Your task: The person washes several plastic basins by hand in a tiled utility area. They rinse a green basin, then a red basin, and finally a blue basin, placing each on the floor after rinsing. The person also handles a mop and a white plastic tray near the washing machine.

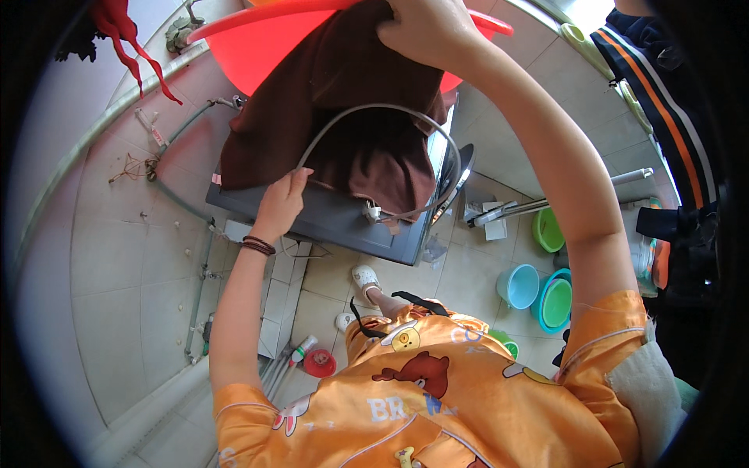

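My left hand [279, 205], with a dark braided band at its wrist, pinches a grey power cord [374, 106]. From the fingers the cord arcs over a brown cloth [374, 76] and loops back to a white plug [371, 212]. The plug lies by the cloth's lower hem. At the top of the picture my right hand [430, 32] grips the cloth by its upper part, fingertips partly hidden. Beneath the cloth is a dark grey appliance top [351, 231], much of it covered. A red plastic basin [234, 55] stands behind the cloth, its rim near my right hand.
Along the tiled wall on the left runs a grey water hose [184, 199] with taps. Blue and green basins [518, 286] stand on the floor at right, near a long metal handle [526, 206]. Dark striped clothing [673, 117] hangs far right; red straps [126, 47] dangle upper left.
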Tool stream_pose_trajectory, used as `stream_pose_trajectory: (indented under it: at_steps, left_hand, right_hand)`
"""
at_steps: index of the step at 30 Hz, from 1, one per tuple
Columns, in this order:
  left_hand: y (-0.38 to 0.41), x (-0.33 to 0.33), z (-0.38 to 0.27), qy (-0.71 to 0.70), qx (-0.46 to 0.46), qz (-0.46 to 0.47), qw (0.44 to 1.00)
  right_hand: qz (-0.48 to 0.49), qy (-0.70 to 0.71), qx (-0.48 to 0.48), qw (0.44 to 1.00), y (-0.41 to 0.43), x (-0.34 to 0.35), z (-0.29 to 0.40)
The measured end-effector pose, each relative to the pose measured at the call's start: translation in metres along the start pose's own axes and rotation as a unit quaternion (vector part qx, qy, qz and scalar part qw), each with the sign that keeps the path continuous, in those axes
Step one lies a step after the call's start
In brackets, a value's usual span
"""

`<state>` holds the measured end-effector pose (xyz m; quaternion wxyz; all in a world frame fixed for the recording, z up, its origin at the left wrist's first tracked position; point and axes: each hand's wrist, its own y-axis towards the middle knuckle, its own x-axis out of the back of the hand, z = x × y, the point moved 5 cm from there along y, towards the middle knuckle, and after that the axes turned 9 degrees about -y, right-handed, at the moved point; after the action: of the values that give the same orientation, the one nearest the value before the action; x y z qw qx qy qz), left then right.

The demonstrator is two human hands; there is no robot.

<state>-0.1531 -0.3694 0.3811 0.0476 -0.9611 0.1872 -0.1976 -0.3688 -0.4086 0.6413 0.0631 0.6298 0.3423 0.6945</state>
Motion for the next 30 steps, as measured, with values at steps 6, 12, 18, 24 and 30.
stream_pose_trajectory:
  at_steps: [6, 12, 18, 24, 30]
  left_hand:
    - [0.009, 0.009, 0.052, -0.053, 0.126, 0.021, 0.990]
    - [0.031, 0.009, 0.058, 0.006, 0.110, -0.032, 0.993]
    - [0.067, 0.005, 0.056, 0.031, 0.001, -0.136, 0.990]
    - [0.125, 0.036, 0.028, 0.095, -0.090, -0.294, 0.947]
    - [0.146, 0.028, 0.055, 0.345, -0.058, -0.285, 0.892]
  right_hand:
    - [0.012, 0.004, -0.002, 1.000, 0.010, 0.001, 0.005]
    - [0.015, 0.010, 0.007, 1.000, 0.014, 0.001, 0.005]
    - [0.019, 0.013, 0.006, 1.000, 0.014, 0.000, 0.006]
    - [0.012, 0.010, 0.018, 1.000, 0.015, 0.000, 0.006]
    - [0.036, 0.014, 0.024, 0.999, 0.009, -0.009, 0.013]
